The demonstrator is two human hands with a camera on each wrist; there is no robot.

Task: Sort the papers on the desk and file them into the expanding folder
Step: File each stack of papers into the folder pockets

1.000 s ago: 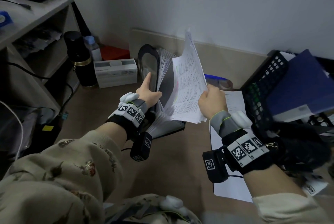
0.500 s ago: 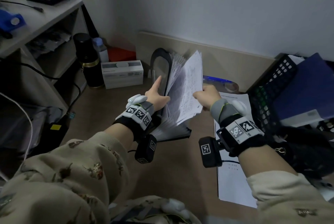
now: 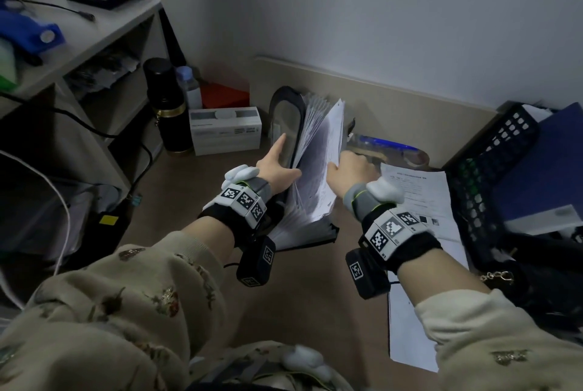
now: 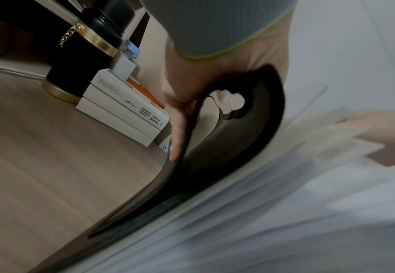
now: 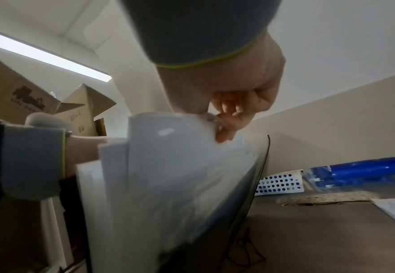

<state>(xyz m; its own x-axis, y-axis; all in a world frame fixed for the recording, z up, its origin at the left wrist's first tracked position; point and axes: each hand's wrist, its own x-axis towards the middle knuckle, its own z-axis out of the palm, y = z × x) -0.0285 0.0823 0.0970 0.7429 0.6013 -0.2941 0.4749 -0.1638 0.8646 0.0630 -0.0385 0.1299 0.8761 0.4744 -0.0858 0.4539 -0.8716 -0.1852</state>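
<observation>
The folder (image 3: 285, 138), upright on the bench (image 3: 189, 201), was held open by the left hand (image 3: 277, 166) gripping its front flap so that papers (image 3: 325, 157), pinched by the right hand (image 3: 350, 170), could be slid inside.

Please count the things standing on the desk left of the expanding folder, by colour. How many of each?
Black: 1, the flask
White: 1, the flat box
Red: 1, the box behind it
Clear with blue cap: 1, the bottle
Total: 4

Overhead head view, close wrist views.
</observation>
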